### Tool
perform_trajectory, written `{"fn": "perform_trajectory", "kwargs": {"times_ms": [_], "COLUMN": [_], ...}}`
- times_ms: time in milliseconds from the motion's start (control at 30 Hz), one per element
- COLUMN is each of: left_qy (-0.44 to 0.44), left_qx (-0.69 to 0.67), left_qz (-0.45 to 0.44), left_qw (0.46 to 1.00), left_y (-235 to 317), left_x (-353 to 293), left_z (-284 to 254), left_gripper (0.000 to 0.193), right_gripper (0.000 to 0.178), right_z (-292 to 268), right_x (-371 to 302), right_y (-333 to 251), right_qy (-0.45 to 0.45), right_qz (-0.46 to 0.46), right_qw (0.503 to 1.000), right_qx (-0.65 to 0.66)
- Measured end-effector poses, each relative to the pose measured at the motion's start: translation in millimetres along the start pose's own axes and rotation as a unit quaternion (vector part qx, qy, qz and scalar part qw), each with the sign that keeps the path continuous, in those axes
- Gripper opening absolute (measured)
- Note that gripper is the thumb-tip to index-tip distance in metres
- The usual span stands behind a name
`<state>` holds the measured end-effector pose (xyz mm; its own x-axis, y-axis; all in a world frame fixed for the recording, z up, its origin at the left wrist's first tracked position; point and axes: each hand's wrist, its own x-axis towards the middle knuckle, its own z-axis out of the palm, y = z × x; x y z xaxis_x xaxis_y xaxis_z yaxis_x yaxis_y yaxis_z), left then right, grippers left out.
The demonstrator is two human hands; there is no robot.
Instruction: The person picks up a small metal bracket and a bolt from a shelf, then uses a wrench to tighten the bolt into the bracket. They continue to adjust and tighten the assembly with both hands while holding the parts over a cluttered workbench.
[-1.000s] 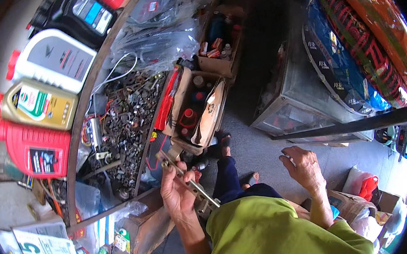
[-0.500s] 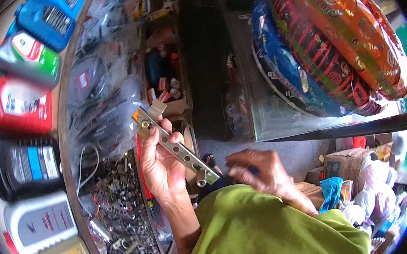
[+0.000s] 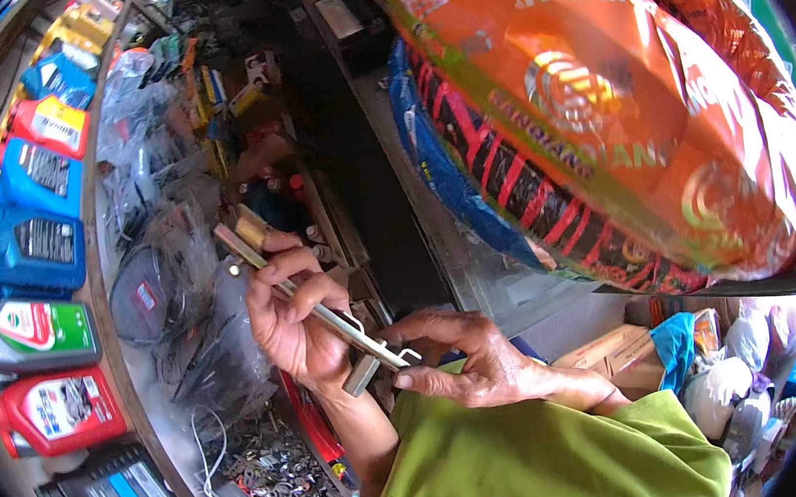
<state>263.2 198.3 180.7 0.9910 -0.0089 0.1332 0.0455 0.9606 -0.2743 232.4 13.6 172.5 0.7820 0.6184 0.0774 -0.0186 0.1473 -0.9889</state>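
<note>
My left hand (image 3: 292, 334) is closed around a long, narrow metal bracket (image 3: 336, 326), which slants down to the right. A squared block projects at its upper end. Near its lower end are another short block and small bent hooks. The bracket now shows mostly its edge. My right hand (image 3: 475, 362) is by the lower end, thumb and forefinger apart on either side of the hooks. Whether its fingertips touch the metal, I cannot tell.
On the left, a shelf holds several oil bottles (image 3: 58, 410), with plastic-wrapped parts (image 3: 167, 285) and small metal pieces (image 3: 281, 473) beside it. At the right, large wrapped tires (image 3: 587, 99) lie on a glass case. Cardboard boxes (image 3: 616, 351) and bags (image 3: 719, 398) stand lower right.
My left hand has turned the bracket from its holed face to its edge. My right hand has come left to the bracket's lower end. The view has shifted, bringing the tires closer.
</note>
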Motion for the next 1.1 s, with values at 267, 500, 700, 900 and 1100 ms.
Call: {"fn": "perform_trajectory", "kwargs": {"times_ms": [267, 500, 700, 900, 1100], "left_qy": [-0.044, 0.122, 0.177, 0.17, 0.059], "left_qx": [-0.08, 0.115, 0.286, 0.303, 0.368], "left_qz": [-0.106, -0.169, -0.116, -0.066, 0.014], "left_qw": [0.99, 0.971, 0.935, 0.935, 0.928], "left_y": [-9.3, 35.5, 70.1, 93.7, 109.9], "left_x": [108.4, 219.4, 268.1, 284.2, 278.8], "left_z": [-11.9, -14.7, -18.9, -7.0, 30.6], "left_gripper": [0.039, 0.029, 0.028, 0.027, 0.038], "right_gripper": [0.04, 0.04, 0.033, 0.032, 0.032], "right_z": [-23.4, -20.7, -10.3, -13.2, 0.6], "right_x": [53.9, 144.7, 208.7, 244.5, 268.2], "right_y": [-10.2, 7.3, 24.1, 16.1, 3.0], "right_qy": [0.185, 0.303, 0.348, 0.303, 0.351], "right_qz": [-0.055, -0.029, 0.11, 0.127, 0.04], "right_qw": [0.976, 0.926, 0.92, 0.911, 0.932], "right_qx": [-0.099, -0.224, 0.142, 0.249, 0.076]}}
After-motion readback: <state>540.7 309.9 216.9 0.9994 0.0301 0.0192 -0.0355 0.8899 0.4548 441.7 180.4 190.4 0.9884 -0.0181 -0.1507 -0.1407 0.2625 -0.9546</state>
